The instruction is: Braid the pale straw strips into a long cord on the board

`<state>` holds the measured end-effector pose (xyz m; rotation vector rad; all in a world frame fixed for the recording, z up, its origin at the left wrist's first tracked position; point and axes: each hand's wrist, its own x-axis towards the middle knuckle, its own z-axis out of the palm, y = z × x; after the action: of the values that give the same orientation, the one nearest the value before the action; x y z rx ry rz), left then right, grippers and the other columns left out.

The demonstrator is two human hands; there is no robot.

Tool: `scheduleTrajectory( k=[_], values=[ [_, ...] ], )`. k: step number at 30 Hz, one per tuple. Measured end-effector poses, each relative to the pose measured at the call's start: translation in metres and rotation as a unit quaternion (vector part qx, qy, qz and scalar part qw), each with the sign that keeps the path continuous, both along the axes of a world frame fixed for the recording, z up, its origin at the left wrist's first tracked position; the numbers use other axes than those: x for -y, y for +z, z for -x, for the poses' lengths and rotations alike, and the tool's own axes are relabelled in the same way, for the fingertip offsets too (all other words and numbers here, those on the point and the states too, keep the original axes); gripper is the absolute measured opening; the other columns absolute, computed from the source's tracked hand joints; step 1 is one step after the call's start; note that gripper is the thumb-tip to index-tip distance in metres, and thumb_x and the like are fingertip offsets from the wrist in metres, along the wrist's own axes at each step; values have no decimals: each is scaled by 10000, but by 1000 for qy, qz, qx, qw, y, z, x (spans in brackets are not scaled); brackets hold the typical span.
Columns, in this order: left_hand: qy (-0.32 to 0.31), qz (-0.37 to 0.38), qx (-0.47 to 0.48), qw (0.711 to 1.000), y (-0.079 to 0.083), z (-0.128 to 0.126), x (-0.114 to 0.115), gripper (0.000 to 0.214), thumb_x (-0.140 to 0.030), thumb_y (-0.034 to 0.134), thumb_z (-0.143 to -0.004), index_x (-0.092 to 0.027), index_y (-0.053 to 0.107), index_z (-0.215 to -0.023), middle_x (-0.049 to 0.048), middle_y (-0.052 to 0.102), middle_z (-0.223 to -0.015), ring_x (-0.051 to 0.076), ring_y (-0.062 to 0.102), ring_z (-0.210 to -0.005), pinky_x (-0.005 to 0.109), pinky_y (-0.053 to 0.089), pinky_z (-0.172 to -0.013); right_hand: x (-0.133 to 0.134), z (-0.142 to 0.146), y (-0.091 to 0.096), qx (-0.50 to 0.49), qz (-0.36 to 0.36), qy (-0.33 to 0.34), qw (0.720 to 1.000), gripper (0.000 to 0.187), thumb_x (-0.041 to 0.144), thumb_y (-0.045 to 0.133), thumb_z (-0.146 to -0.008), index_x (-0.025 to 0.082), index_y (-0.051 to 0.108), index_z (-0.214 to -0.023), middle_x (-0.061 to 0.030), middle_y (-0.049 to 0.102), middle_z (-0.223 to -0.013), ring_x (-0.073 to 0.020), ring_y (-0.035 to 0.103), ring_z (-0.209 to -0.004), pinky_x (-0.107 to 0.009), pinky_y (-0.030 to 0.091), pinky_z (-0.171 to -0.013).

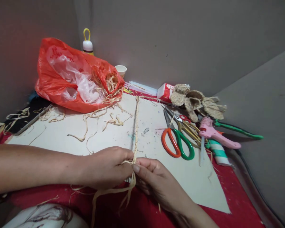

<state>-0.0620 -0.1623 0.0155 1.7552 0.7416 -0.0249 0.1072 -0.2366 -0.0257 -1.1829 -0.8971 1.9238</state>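
A thin braid of pale dried fibre [136,126] runs from the back of the white board straight towards me. My left hand [109,166] is closed on the braid's near end from the left. From the right, my right hand [154,177] pinches the same end, thumb and fingertips pressed on the strands. Loose flat strands [131,183] hang below both hands over the board's front edge. Some fingers of my left hand are hidden behind its back.
Scissors with orange and green handles [178,144], a pink glue gun [217,134] and woven fibre pieces [192,99] lie to the right. A red plastic bag [59,91] with fibre stands back left, near a paper cup [121,70]. Fibre scraps [85,126] litter the white board [199,183].
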Motion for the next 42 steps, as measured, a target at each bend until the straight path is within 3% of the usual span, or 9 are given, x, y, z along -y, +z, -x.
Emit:
scheduleTrajectory(
  k=[3,5,9,13,16,21,26,33,42],
  values=[
    [-3,-52,9,999,0,1,-1,137,-219,401,-798,-183,426,-669,-49,435,-624,88,403,-588,200,319,-545,-2,-2,2,4,6,20,1000,325,449,619,-831,143,593,-722,85,342,-484,-66,208,-440,-225,145,-433],
    [-11,-29,23,999,-1,1,-4,151,-211,401,-800,-177,464,-667,-48,451,-625,83,399,-583,194,323,-546,-2,-4,3,22,10,28,999,334,463,620,-824,141,612,-732,82,350,-478,-67,221,-434,-224,141,-428],
    [8,124,58,991,-8,0,-11,212,-243,413,-806,-153,565,-689,-46,458,-587,67,356,-536,180,298,-502,-5,-5,5,28,27,29,999,312,446,655,-797,149,625,-706,74,390,-477,-61,240,-415,-218,132,-414],
    [41,296,73,952,-22,1,-17,167,-226,443,-749,-158,533,-625,-74,338,-431,60,233,-380,212,181,-378,-7,-2,4,8,25,33,999,299,432,655,-805,141,675,-742,56,435,-529,-60,259,-448,-210,181,-441],
    [38,356,77,931,-28,3,-21,199,-321,500,-784,-169,531,-659,-94,273,-377,64,173,-324,231,121,-335,-6,-1,5,3,11,27,1000,330,466,635,-815,142,685,-783,29,473,-622,-81,321,-545,-209,250,-514],
    [5,320,65,945,-30,2,-22,241,-393,557,-810,-170,530,-721,-101,287,-403,55,177,-367,220,107,-369,-4,-3,11,59,19,43,997,316,457,621,-826,153,612,-742,24,453,-668,-99,310,-593,-218,229,-523],
    [15,289,96,952,-32,-2,-21,274,-359,547,-833,-130,522,-684,-54,442,-577,47,309,-520,182,237,-488,-7,-8,14,102,-5,67,993,334,470,586,-841,160,574,-717,30,397,-657,-106,291,-603,-228,231,-536],
    [19,302,101,948,-36,1,-22,315,-429,512,-866,-144,494,-733,-80,359,-554,45,257,-492,179,202,-454,-12,-21,18,181,-24,113,977,356,479,519,-885,161,551,-729,62,356,-570,-77,280,-498,-218,213,-474],
    [52,288,106,950,-32,-3,-17,298,-420,591,-801,-150,502,-710,-104,323,-474,39,197,-436,197,140,-414,-13,-31,12,169,-28,118,978,360,492,505,-892,155,551,-773,75,357,-539,-61,262,-450,-202,201,-422]
  ],
)
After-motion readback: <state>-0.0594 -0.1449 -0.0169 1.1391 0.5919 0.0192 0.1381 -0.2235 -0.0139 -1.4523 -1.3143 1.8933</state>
